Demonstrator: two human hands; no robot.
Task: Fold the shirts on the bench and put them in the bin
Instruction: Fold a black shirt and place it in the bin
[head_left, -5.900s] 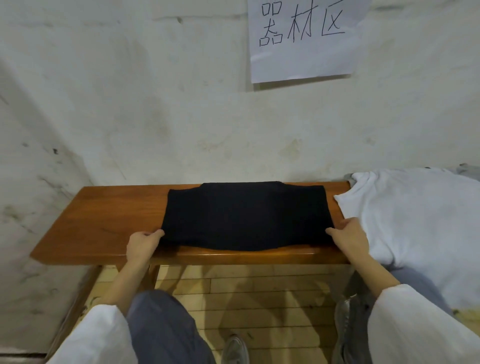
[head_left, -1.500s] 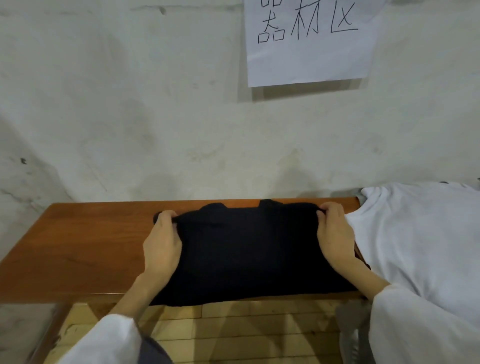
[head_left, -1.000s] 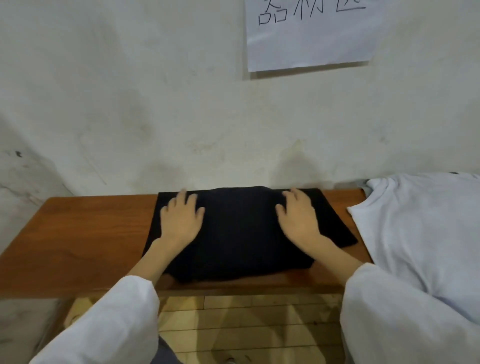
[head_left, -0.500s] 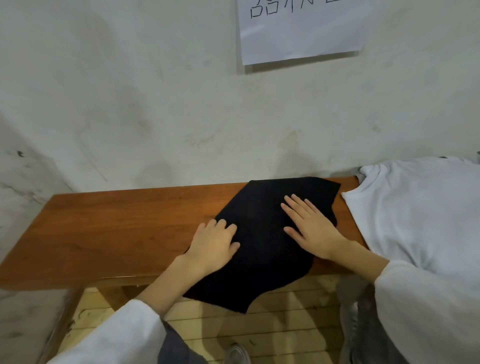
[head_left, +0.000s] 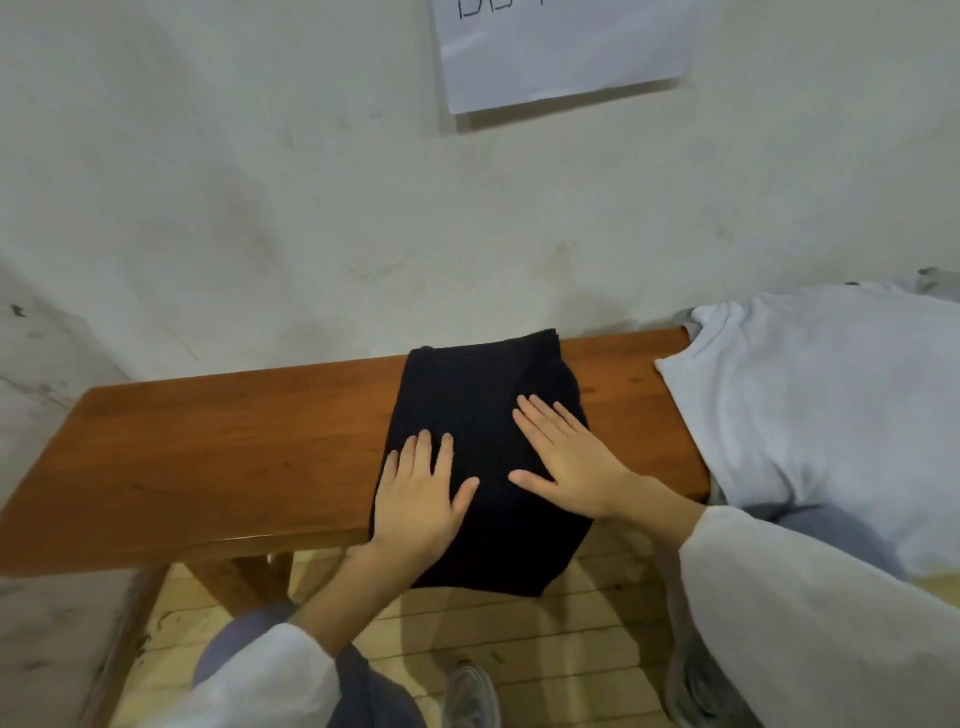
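Note:
A folded black shirt (head_left: 480, 384) lies across the brown wooden bench (head_left: 234, 447), its near end hanging over the front edge. My left hand (head_left: 421, 493) presses flat on the shirt's near left part with straight fingers. My right hand (head_left: 563, 457) lies flat on its right part, fingers spread and pointing up-left. A white shirt (head_left: 810, 405) is spread over the bench's right end. No bin is in view.
The bench stands against a pale plaster wall with a paper sign (head_left: 566, 47) taped above. Below the bench is a light wooden floor (head_left: 571, 649). My knees and a grey shoe (head_left: 470, 696) show at the bottom edge.
The black shirt has been turned from a slanted lie to run straight across the bench, front to back. Both hands stayed flat on it and shifted with it.

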